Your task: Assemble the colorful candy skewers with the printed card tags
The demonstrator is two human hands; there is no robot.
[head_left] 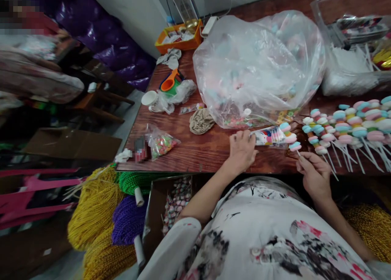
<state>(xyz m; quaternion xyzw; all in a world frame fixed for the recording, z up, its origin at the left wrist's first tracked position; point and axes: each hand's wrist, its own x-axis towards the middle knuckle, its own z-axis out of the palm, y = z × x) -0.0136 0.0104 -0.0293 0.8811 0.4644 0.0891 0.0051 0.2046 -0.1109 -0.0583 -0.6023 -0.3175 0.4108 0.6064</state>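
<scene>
Between my hands at the table's front edge lies a printed clear wrapper (269, 136). Its left end is pinched in the fingers of my left hand (243, 151). My right hand (314, 172) grips the white stick of a marshmallow lollipop (290, 136), whose pink, blue and white sweets sit at the wrapper's right end. I cannot tell how far the sweets reach inside the wrapper. To the right, several more marshmallow lollipops (356, 123) lie in a row, their sticks pointing towards me.
A big clear bag (259, 64) of sweets fills the table's middle, beside a clear plastic bin (345, 84). Leftward are a folded cloth (201, 121), a candy bag (161, 144), a white cup (149, 98) and an orange tray (179, 43). An open carton (149, 227) stands below the edge.
</scene>
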